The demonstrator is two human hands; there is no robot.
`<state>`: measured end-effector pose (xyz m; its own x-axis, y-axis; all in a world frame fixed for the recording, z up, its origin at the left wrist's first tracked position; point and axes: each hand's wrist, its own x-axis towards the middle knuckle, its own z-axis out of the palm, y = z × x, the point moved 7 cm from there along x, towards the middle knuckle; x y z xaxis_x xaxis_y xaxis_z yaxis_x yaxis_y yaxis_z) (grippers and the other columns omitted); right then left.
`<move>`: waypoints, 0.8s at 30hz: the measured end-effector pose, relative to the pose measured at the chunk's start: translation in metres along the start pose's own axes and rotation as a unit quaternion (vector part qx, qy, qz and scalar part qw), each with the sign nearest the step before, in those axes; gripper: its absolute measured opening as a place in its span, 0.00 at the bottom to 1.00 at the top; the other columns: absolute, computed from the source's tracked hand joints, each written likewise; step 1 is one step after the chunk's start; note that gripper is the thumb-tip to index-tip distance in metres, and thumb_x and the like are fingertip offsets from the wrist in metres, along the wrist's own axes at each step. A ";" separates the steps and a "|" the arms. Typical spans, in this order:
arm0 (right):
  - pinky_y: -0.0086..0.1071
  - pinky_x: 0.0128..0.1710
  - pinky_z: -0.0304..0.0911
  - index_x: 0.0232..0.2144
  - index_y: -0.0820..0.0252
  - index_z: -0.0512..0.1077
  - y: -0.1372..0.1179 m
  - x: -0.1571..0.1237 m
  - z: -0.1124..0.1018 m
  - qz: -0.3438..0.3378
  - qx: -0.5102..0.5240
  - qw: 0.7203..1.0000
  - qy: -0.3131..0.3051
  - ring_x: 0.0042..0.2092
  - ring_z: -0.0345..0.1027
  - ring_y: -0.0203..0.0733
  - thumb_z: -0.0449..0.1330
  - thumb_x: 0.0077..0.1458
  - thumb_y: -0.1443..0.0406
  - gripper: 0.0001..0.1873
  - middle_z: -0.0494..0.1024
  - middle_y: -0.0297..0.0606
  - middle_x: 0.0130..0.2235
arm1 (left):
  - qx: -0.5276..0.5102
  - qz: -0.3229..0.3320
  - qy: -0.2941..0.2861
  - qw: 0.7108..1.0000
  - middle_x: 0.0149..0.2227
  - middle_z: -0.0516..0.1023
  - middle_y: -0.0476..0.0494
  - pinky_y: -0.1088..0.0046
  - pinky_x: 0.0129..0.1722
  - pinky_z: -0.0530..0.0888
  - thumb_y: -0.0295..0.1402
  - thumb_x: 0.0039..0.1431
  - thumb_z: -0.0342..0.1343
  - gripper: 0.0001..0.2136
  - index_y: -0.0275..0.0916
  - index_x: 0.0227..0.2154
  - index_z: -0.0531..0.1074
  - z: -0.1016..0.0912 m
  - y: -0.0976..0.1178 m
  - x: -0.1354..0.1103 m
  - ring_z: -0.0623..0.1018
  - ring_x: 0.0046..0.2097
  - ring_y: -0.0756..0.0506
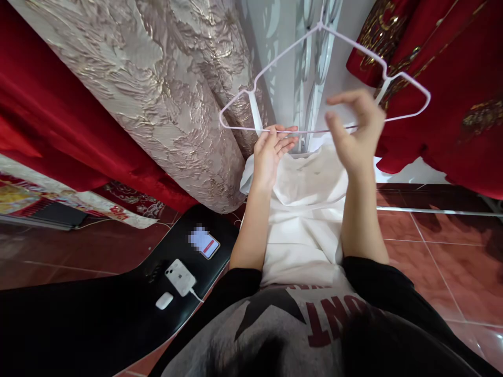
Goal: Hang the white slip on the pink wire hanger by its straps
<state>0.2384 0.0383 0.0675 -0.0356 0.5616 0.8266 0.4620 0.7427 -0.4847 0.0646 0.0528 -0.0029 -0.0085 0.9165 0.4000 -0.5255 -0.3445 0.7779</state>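
A thin white wire hanger point(275, 57) hangs in front of me, its hook up at the top. My left hand point(271, 152) pinches the hanger's bottom bar near its left side, fingers closed on it. My right hand point(356, 133) is raised at the bar's right side, fingers half curled and slightly blurred, touching or just off the bar. A white garment point(306, 209) drapes down below the hanger, between my forearms.
A large beige-gold embossed cloth point(157, 89) hangs at left over red fabric point(35, 131). Red and gold garments point(451, 78) hang at right. A black surface point(98, 309) at lower left holds two phones point(181, 276) and a small white case point(164, 300). The floor has red tiles point(432, 246).
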 end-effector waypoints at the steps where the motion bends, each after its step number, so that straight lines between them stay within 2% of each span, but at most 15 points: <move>1: 0.44 0.56 0.61 0.42 0.54 0.71 0.004 -0.006 0.012 0.011 -0.005 0.999 -0.032 0.50 0.69 0.44 0.55 0.60 0.54 0.13 0.76 0.39 0.45 | -0.002 -0.005 -0.008 1.000 0.44 0.80 0.41 0.68 0.48 0.76 0.33 0.72 0.47 0.08 0.38 0.38 0.69 0.001 0.001 -0.001 0.81 0.42 0.45; 4: 0.46 0.56 0.59 0.40 0.53 0.73 0.009 -0.020 0.034 0.019 -0.036 0.995 -0.090 0.41 0.71 0.41 0.56 0.60 0.54 0.13 0.79 0.34 0.40 | 0.077 -0.034 0.002 0.996 0.42 0.81 0.40 0.69 0.44 0.78 0.32 0.69 0.50 0.07 0.38 0.39 0.72 -0.006 0.007 -0.005 0.82 0.40 0.44; 6: 0.47 0.57 0.56 0.38 0.53 0.74 0.010 -0.023 0.035 0.027 -0.059 0.994 -0.091 0.37 0.69 0.39 0.56 0.60 0.53 0.13 0.79 0.33 0.38 | 0.181 -0.019 0.054 0.982 0.36 0.82 0.41 0.71 0.37 0.79 0.32 0.68 0.52 0.08 0.38 0.35 0.75 -0.022 0.018 -0.005 0.82 0.35 0.45; 8: 0.46 0.56 0.56 0.36 0.52 0.75 0.009 -0.024 0.031 0.032 -0.063 0.995 -0.075 0.36 0.68 0.38 0.55 0.61 0.52 0.14 0.79 0.32 0.37 | 0.254 0.052 0.128 0.957 0.33 0.81 0.43 0.74 0.32 0.78 0.31 0.66 0.55 0.07 0.40 0.32 0.75 -0.041 0.038 -0.005 0.81 0.32 0.47; 10: 0.45 0.55 0.56 0.36 0.52 0.75 0.008 -0.024 0.029 0.030 -0.060 0.995 -0.074 0.36 0.68 0.38 0.55 0.61 0.53 0.13 0.79 0.32 0.36 | 0.277 0.136 0.185 0.933 0.35 0.80 0.45 0.76 0.32 0.77 0.29 0.62 0.60 0.03 0.43 0.33 0.75 -0.054 0.057 -0.005 0.80 0.36 0.47; 11: 0.45 0.55 0.56 0.36 0.52 0.75 0.007 -0.024 0.028 0.028 -0.059 0.995 -0.076 0.36 0.67 0.38 0.55 0.60 0.53 0.13 0.79 0.32 0.36 | 0.285 0.163 0.195 0.924 0.37 0.79 0.45 0.76 0.32 0.77 0.29 0.60 0.63 0.04 0.45 0.35 0.75 -0.057 0.062 -0.004 0.80 0.38 0.47; 14: 0.44 0.55 0.55 0.37 0.52 0.75 0.008 -0.025 0.029 0.025 -0.063 0.995 -0.078 0.36 0.67 0.38 0.57 0.60 0.55 0.11 0.79 0.31 0.36 | 0.322 0.168 0.157 0.918 0.40 0.77 0.44 0.75 0.29 0.76 0.32 0.56 0.67 0.09 0.43 0.38 0.75 -0.054 0.061 0.004 0.79 0.39 0.45; 18: 0.43 0.54 0.55 0.34 0.52 0.75 0.009 -0.026 0.027 0.032 -0.060 0.996 -0.062 0.35 0.66 0.37 0.57 0.60 0.56 0.10 0.78 0.31 0.34 | 0.312 0.140 0.095 0.935 0.31 0.76 0.48 0.78 0.21 0.70 0.40 0.56 0.67 0.10 0.41 0.32 0.75 -0.033 0.059 0.012 0.75 0.28 0.50; 20: 0.43 0.54 0.56 0.33 0.53 0.75 0.009 -0.026 0.025 0.034 -0.054 0.997 -0.051 0.35 0.66 0.37 0.57 0.60 0.56 0.11 0.76 0.31 0.32 | 0.282 0.115 0.065 0.950 0.29 0.76 0.49 0.79 0.16 0.64 0.39 0.58 0.66 0.09 0.42 0.30 0.75 -0.019 0.067 0.016 0.70 0.23 0.53; 22: 0.42 0.54 0.56 0.32 0.53 0.75 0.009 -0.027 0.025 0.033 -0.047 0.997 -0.046 0.35 0.66 0.37 0.57 0.60 0.56 0.11 0.76 0.31 0.31 | 0.226 0.050 0.022 0.972 0.33 0.78 0.49 0.77 0.13 0.58 0.33 0.64 0.61 0.04 0.42 0.33 0.77 -0.007 0.074 0.021 0.65 0.20 0.54; 24: 0.43 0.54 0.56 0.32 0.53 0.75 0.008 -0.027 0.027 0.034 -0.041 0.998 -0.046 0.35 0.66 0.37 0.56 0.60 0.56 0.11 0.76 0.31 0.32 | 0.139 -0.016 0.001 0.990 0.41 0.79 0.48 0.76 0.13 0.57 0.29 0.72 0.48 0.13 0.42 0.35 0.77 0.001 0.082 0.024 0.65 0.21 0.54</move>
<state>0.2193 0.0389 0.0334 -0.0812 0.6436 0.7611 0.5361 0.6719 -0.5110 0.0217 0.0464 0.0707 0.0029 0.9277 0.3733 -0.2714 -0.3585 0.8932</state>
